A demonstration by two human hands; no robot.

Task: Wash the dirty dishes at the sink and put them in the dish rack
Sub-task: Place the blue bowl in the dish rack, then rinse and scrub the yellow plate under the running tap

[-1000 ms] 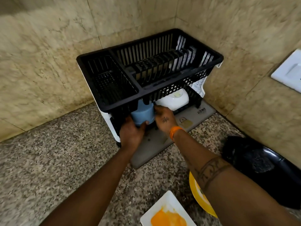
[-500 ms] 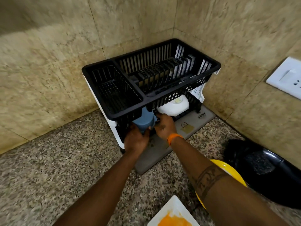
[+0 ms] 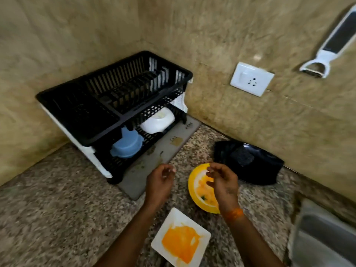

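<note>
Head view: left hand [image 3: 159, 182] and right hand [image 3: 223, 182] loosely curled above the granite counter [image 3: 48, 209], holding nothing.

Tucked into the counter's back corner against both walls, black dish rack [image 3: 113, 101] on a grey mat [image 3: 154, 160]; on its lower tier, blue bowl [image 3: 127, 145] and white bowl [image 3: 158, 122], both upside down. Free counter left of the hands. Just beneath the right hand, soiled yellow plate [image 3: 200, 191], partly covered; nearer the front edge, stained white square plate [image 3: 181, 241]; toward the right wall, black dish [image 3: 248, 162]. Blurred and cut off at the right edge, a grey object [image 3: 323, 234], unidentifiable.
</note>
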